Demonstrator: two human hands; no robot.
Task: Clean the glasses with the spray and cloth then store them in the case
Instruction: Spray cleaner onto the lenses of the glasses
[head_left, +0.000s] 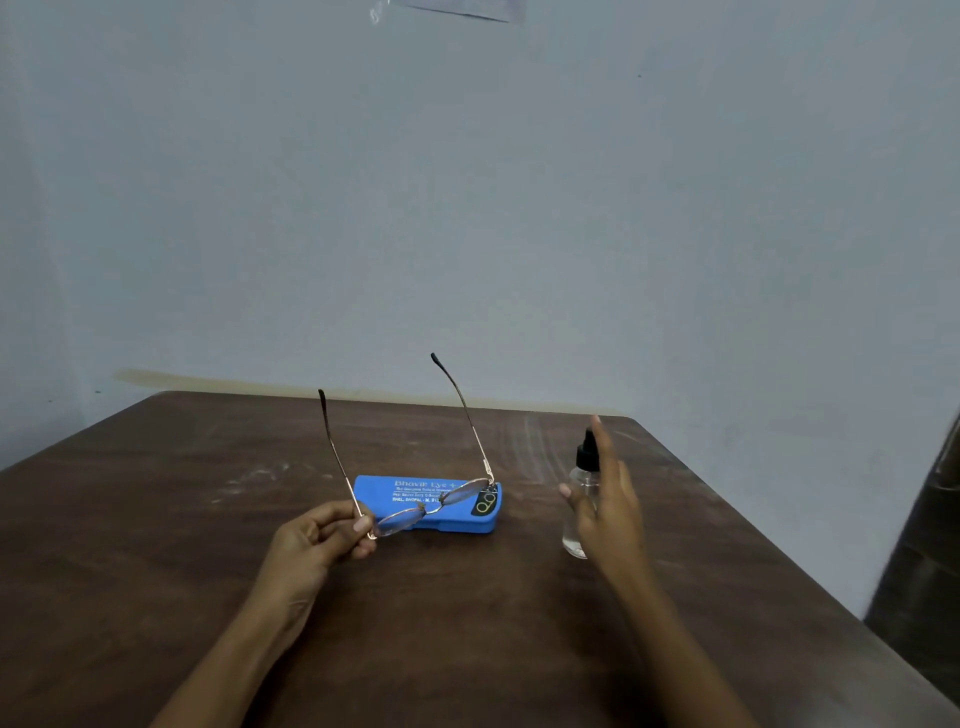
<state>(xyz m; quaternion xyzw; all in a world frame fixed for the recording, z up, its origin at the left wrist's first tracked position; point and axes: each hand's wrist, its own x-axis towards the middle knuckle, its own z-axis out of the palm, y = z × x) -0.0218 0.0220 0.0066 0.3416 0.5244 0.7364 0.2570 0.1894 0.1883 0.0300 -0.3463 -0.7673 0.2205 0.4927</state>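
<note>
Brown table (156, 519), blue "Bhavi…" case (452, 521)

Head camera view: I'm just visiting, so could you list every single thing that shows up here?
glasses: one, thin metal frame, temples unfolded, held up above the case
case: one, blue with printed lettering, shut, lying mid-table
spray bottle: one, clear with black cap, upright on the table, right of the case
table: one, dark brown wood, scuffed
wall: pale blue-grey, behind the table
taped sheet: one, clear or pale, top edge of the wall
dark object: one, right edge, too cut off to identify
left hand: pinches one end of the glasses frame
right hand: fingers straight, at the spray bottle; contact unclear
</note>
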